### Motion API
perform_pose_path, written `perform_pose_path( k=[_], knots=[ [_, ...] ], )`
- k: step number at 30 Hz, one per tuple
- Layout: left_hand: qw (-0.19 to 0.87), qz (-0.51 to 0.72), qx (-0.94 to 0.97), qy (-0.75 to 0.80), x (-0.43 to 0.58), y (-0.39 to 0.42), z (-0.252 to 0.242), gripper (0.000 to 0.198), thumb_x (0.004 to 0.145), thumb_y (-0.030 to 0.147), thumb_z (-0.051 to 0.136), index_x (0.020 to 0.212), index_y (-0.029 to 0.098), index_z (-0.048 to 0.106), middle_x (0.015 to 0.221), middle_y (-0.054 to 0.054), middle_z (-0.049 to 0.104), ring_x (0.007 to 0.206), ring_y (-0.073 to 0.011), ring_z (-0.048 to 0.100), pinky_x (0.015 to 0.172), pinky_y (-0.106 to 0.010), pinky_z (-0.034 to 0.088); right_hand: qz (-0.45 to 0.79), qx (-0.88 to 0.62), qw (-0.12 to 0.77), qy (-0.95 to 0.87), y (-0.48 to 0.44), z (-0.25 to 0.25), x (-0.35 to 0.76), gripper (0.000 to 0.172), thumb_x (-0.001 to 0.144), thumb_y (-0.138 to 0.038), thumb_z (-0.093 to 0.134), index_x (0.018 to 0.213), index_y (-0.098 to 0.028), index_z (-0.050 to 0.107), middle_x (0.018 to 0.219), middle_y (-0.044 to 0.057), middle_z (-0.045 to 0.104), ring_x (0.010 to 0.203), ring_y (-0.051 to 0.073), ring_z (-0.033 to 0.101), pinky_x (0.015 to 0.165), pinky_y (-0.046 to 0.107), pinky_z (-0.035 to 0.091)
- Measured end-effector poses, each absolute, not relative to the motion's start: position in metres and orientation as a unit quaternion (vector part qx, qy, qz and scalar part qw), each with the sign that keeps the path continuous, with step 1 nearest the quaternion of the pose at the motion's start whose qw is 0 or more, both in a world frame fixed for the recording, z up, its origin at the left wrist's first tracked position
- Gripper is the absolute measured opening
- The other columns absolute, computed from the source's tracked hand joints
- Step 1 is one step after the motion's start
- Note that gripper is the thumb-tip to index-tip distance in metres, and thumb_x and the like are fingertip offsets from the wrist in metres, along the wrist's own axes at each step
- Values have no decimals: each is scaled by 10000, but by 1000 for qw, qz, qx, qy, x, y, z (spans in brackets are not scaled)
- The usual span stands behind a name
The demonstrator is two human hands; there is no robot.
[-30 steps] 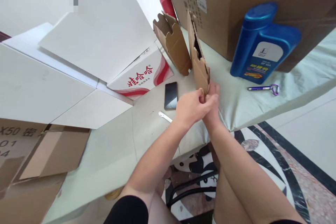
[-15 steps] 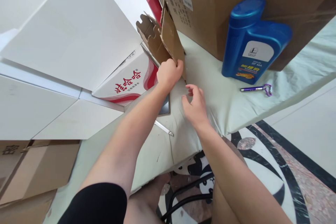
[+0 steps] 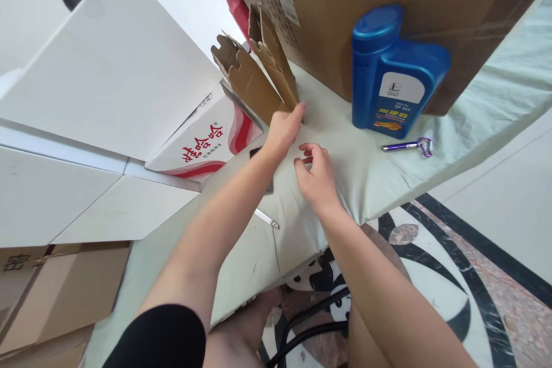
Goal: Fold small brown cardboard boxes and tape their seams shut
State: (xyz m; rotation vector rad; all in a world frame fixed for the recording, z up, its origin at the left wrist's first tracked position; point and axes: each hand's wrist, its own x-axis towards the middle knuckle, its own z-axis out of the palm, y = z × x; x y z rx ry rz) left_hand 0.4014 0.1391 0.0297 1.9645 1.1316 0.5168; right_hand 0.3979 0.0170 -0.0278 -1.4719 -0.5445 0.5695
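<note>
My left hand (image 3: 285,129) is closed at the near lower end of a folded brown cardboard piece (image 3: 254,83) with notched edges. The piece stands on the cloth-covered table in two upright parts with a gap between them. The fingertips are partly hidden behind the hand. Just to the right, my right hand (image 3: 316,178) hovers low over the cloth, fingers loosely curled and apart from the thumb, holding nothing. Below my left forearm lies a white pen-like stick (image 3: 267,218). A flat dark object (image 3: 269,187) is mostly covered by that forearm.
A blue oil bottle (image 3: 394,75) stands right, before a large brown carton (image 3: 328,23). A purple tool (image 3: 405,146) lies below it. A white-and-red box (image 3: 207,141) and white boxes (image 3: 112,63) stand left. Behind the cardboard is a red bottle (image 3: 236,6).
The cardboard piece has turned and spread into two parts, with my left hand still at its near end. My right hand stays almost in place. The view has shifted slightly.
</note>
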Motion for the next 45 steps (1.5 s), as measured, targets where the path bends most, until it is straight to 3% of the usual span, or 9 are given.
perform_pose_path(
  k=[2,6,12,16,25,31,40,45],
  knots=[
    [451,188,741,460,362,108,21,593,894,493,626,456,213,341,425,48,282,426,-63,278,468,-261,216,258,-649,674,-243,15,-29,399,230,801,-260,545,1026,-223,578,1086,98,601,897,205,604,927,423,506],
    [668,226,540,460,264,76,1,596,854,448,661,428,199,326,410,79,207,366,-39,180,398,-219,115,265,-651,664,-255,13,-30,391,238,795,-255,547,1026,-226,592,1070,86,600,839,184,589,881,395,511],
    [760,309,354,449,153,61,-14,638,957,523,448,468,208,186,471,77,102,385,-70,142,396,-220,218,310,-657,603,-328,15,-33,363,167,807,-269,546,954,-225,614,1037,68,617,784,175,582,828,385,508],
    [765,396,284,421,112,60,-23,625,1001,543,321,507,200,150,510,71,69,439,-88,76,416,-226,213,328,-674,514,-417,12,-41,346,131,824,-272,553,925,-228,624,1020,64,630,778,178,595,793,374,504],
    [736,507,223,390,31,54,-21,666,1001,628,267,508,199,138,528,60,59,434,-92,80,433,-265,181,191,-722,316,-586,-1,-75,316,242,843,-311,556,1026,-207,676,1028,110,674,806,243,650,737,392,482],
    [765,510,163,358,5,40,-16,680,1004,636,166,481,205,114,510,57,26,425,-89,48,436,-280,152,113,-694,231,-673,20,-81,261,328,857,-258,510,1121,-171,684,976,146,693,884,311,620,776,440,467],
    [743,546,197,334,-26,29,-1,748,912,806,227,477,219,65,485,57,7,347,-81,135,439,-290,241,130,-622,270,-723,29,-87,166,368,940,-271,457,1201,-158,689,1037,163,661,953,294,624,861,445,524],
    [743,595,151,265,-39,26,5,714,966,738,134,483,215,72,479,53,9,354,-81,110,434,-287,212,129,-618,339,-697,23,-84,149,342,952,-287,462,1191,-186,685,1036,136,624,926,258,632,820,412,532]
  ],
)
